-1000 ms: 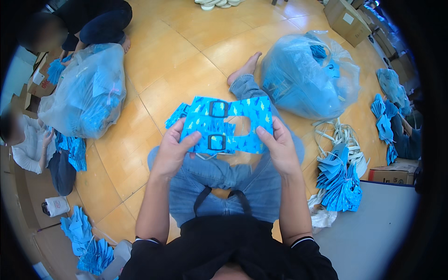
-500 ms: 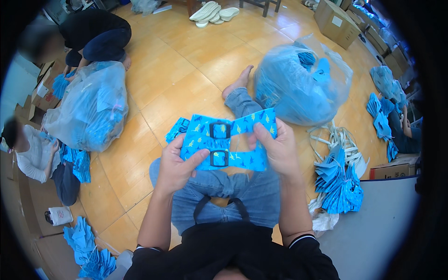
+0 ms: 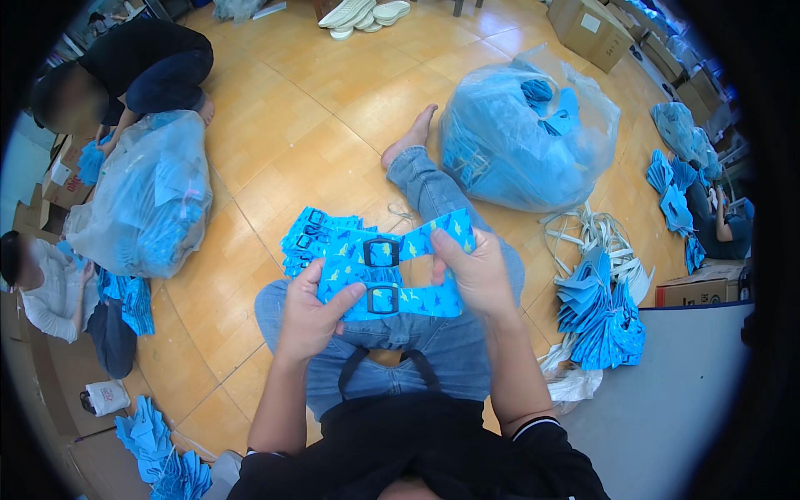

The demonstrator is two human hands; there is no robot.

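Observation:
Both of my hands hold a blue two-strap sandal upper [image 3: 342, 268] printed with yellow and dark shapes. Two black buckles sit on its straps, one above the other, with an open gap beside them. My left hand [image 3: 310, 310] pinches its left end, thumb on top. At the other end, my right hand [image 3: 475, 271] grips with the thumb on the print and fingers behind. Just beyond the left hand, a pile of similar blue buckled uppers [image 3: 304, 242] lies on the floor, partly hidden by the held one.
Large clear bags of blue pieces stand ahead right [image 3: 521, 158] and left [image 3: 154, 196]. Bundled blue pieces [image 3: 600, 321] and pale straps [image 3: 596, 229] lie to my right, near a grey board [image 3: 683, 375]. Co-workers sit at left [image 3: 54, 287], far left [image 3: 158, 62] and right [image 3: 721, 225].
My view has shifted, showing more of the uppers' pile. The held upper sits slightly lower and left in view, still between both hands.

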